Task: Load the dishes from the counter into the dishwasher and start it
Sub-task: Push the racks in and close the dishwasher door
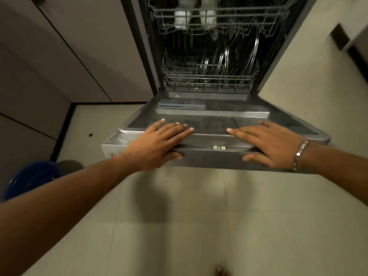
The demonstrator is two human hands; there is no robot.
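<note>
The dishwasher door (215,124) is folded down, nearly level, in front of me. My left hand (157,144) grips its front edge on the left, fingers on top and thumb underneath. My right hand (268,144), with a metal bracelet on the wrist, grips the same edge on the right. Inside, the lower rack (209,80) holds several steel plates (225,56) standing upright. The upper rack (219,18) carries two white cups (182,18).
Grey cabinet fronts (69,56) run along the left of the dishwasher. A blue bucket (31,180) stands on the tiled floor (179,226) at the lower left. A beige wall panel (318,76) lies to the right. My toes (220,272) show at the bottom edge.
</note>
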